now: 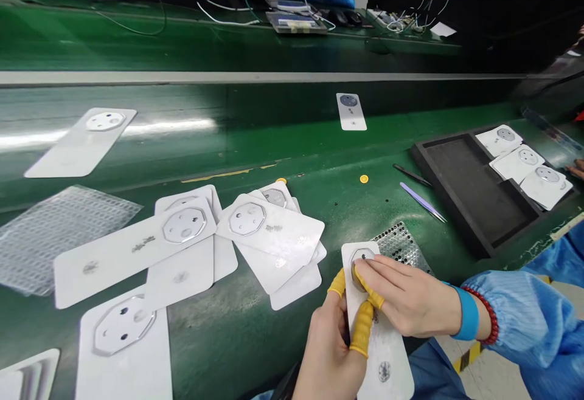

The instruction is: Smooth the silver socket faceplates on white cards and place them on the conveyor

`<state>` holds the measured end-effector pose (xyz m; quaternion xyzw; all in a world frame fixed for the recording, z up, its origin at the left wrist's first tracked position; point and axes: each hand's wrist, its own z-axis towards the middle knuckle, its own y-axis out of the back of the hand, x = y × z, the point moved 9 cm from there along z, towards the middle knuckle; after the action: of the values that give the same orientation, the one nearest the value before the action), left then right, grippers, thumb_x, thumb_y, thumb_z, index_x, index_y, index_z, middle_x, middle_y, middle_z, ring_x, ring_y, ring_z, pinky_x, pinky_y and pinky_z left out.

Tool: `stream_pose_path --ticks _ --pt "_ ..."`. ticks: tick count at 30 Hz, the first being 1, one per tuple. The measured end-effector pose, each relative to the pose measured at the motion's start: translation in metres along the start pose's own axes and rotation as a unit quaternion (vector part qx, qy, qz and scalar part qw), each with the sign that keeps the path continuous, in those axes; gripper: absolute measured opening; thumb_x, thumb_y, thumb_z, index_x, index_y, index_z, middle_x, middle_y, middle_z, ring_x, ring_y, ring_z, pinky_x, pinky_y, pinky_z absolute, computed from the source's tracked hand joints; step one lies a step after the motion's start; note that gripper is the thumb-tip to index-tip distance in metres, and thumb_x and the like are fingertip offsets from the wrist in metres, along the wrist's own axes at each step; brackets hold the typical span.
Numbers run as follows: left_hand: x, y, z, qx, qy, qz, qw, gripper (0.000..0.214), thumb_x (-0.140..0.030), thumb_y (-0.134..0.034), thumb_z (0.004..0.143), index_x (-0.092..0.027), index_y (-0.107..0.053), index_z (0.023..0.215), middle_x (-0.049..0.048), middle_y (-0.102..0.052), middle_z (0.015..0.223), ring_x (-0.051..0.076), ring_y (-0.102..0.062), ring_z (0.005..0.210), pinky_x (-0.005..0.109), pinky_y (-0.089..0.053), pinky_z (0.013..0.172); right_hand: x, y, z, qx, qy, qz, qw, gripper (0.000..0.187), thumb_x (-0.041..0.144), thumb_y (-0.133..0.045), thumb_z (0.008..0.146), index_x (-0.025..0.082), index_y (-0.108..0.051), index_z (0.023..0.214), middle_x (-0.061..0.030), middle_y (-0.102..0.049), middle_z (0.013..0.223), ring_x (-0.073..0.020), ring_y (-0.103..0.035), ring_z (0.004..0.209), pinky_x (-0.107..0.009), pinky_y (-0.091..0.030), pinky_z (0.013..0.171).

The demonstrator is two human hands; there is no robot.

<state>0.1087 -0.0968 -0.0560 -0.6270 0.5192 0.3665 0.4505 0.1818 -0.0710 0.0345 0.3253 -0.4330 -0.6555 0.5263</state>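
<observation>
My left hand (333,342) grips a white phone back cover (387,363) by its edge, with yellow finger cots on the thumb and a finger. On the cover's camera ring, my right hand (410,296) presses with finger-cotted fingertips, which hide what lies under them. A blue wristband (468,313) and red beads circle the right wrist. Just behind the right hand lies a clear sheet dotted with small black parts (404,245). Purple tweezers (423,202) and black tweezers (412,175) rest farther back, near a loose yellow finger cot (364,179).
More white covers (137,248) overlap on the green table (214,339) to the left, near a clear bubbled sheet (68,230). A black tray (456,205) holding several covers stands at right. Single covers lie farther back. Another person's hand (578,169) shows at the right edge.
</observation>
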Motion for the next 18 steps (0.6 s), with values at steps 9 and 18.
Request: stream_pose_path --ticks 9,18 --pt "-0.019 -0.006 -0.007 -0.046 0.063 -0.108 0.991 0.045 -0.041 -0.072 0.077 -0.021 -0.062 0.115 0.0074 -0.075 0.09 0.021 -0.07 0.073 0.027 -0.056 0.064 -0.048 0.015 -0.013 -0.145 -0.235 0.285 0.918 0.027 0.018 -0.049 0.093 0.015 -0.058 0.119 -0.0141 -0.054 0.124 -0.0205 -0.056 0.113 -0.039 -0.052 0.094" --pt "-0.002 0.008 -0.007 -0.054 0.025 0.04 0.997 0.034 -0.041 -0.068 0.078 -0.021 -0.068 0.105 0.0052 -0.069 0.069 0.021 -0.063 0.057 0.03 -0.054 0.051 -0.079 -0.017 -0.001 0.073 -0.323 0.459 0.825 0.028 0.02 -0.071 0.077 0.017 -0.066 0.105 -0.0033 -0.073 0.098 -0.0156 -0.07 0.086 -0.024 -0.057 0.075"
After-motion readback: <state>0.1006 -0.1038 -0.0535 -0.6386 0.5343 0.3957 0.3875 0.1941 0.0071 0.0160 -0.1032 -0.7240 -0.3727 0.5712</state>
